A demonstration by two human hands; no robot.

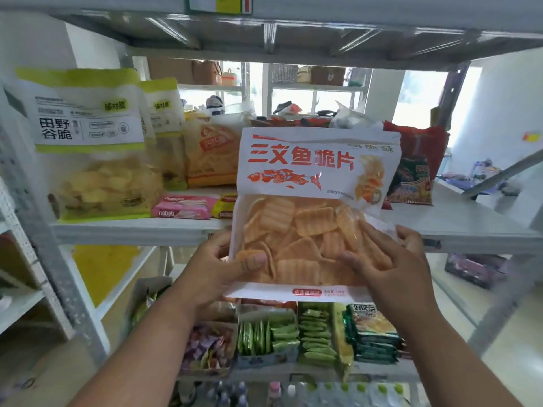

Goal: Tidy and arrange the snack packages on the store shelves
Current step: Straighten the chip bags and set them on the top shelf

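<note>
We note both hands pinching the chip bag (316, 207) upright, L hand (223, 271) and R hand (390, 259) at lower corners, label facing us, prob. for shelving on the shelf (458, 227) just beyond.

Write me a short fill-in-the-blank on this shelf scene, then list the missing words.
1. The salmon crisp bag is held by ____ hands.
2. The drawing printed on that bag shows a ____.
3. The pink wafer pack lies ____ on the shelf.
4. The bag with the lime-green border stands to the ____ of the held bag.

Missing words: both; fish; flat; left
</note>
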